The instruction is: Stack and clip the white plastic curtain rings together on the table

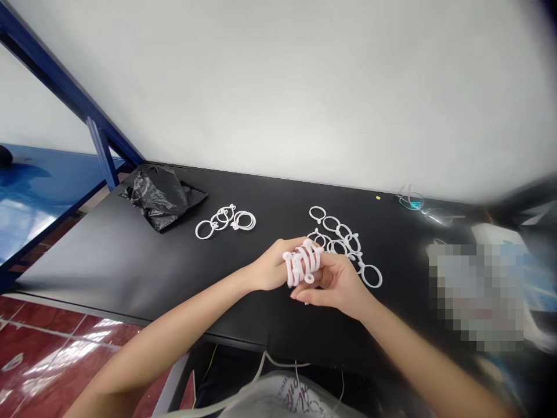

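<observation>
Several white plastic rings [301,262] are stacked over the fingers of my left hand [273,268], which is closed around them above the black table [130,255]. My right hand [336,283] meets the left one, its fingers curled and touching the stacked rings. Just behind my hands lies a loose spread of white rings [343,241], one of them [371,276] to the right of my right hand. A smaller group of white rings [226,220] lies further left on the table.
A crumpled black plastic bag [161,194] sits at the table's back left corner. A blue metal frame [87,125] stands to the left against the white wall. Small clear items [411,201] lie at the back right. A blurred area [476,290] covers the right side.
</observation>
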### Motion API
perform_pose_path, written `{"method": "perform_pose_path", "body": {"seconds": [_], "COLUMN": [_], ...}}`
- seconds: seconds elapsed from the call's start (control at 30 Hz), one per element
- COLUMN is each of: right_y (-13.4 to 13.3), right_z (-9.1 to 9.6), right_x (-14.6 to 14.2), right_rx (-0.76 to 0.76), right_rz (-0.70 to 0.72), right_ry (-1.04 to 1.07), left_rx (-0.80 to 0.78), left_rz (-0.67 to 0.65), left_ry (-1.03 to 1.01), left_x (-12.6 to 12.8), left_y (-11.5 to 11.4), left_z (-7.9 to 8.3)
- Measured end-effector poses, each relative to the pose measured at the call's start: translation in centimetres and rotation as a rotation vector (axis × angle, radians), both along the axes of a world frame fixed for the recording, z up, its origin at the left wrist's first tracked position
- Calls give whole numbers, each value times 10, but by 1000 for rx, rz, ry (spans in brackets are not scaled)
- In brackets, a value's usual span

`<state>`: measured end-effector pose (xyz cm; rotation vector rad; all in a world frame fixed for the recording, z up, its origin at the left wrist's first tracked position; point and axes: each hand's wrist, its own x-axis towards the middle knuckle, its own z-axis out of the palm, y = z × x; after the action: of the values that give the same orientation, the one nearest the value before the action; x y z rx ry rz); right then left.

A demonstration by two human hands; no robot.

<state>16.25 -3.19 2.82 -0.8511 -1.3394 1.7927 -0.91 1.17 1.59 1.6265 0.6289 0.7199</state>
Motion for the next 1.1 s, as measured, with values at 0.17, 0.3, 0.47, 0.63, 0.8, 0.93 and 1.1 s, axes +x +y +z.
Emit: {"method": "perform_pose_path", "body": {"seconds": [0.17,0.3,0.47,0.63,0.8,0.93,1.1], "right_y": [2,3,5,5,0,-2,1], "right_z": [0,-1,1,3,-1,-5,0], "right_x": [4,-1,-2,1,-5,-9,-3], "right_rx": [45,-28,-199,-175,-112,-128,-96], "right_rz": [39,-69,-19,36,-24,-41,50], "right_ry": [-17,-15,-53,-109,-207,-224,-166], "left_rx": [-391,-343,62,231,368,580,587], "left_rz": [-52,-98,-44,-72,-71,-81,-91], "left_ry": [-133,-168,61,163,352,509,435], "left_x": [11,11,5,2,1,2,-1], "left_y": [-4,-7,-7,-3,-3,-1,0], "left_z": [-2,-3,-8,-9,-8,-17,-18]}}
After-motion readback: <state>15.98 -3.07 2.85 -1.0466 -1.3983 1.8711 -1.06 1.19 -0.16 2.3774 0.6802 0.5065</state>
